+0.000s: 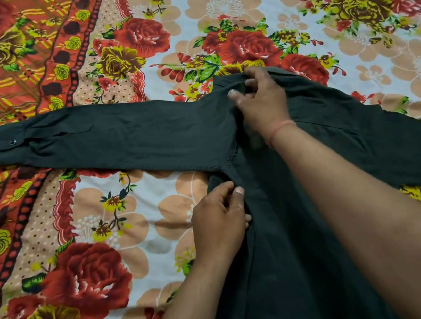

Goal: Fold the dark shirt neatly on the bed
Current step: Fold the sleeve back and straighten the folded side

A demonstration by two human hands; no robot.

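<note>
The dark shirt (pixel 146 133) lies spread on the bed, its body running toward me and one long sleeve stretched flat to the left, ending in a buttoned cuff. The other sleeve runs off to the right. My right hand (pixel 258 104) pinches the fabric near the collar and shoulder at the top of the shirt. My left hand (pixel 220 220) grips the shirt's left side edge just below the armpit, fingers curled into the cloth. My right forearm crosses over the shirt's body and hides part of it.
A floral bedsheet (pixel 236 1) with red and yellow roses covers the whole bed; an orange patterned border runs down the left side. A pale wall shows at the top right corner.
</note>
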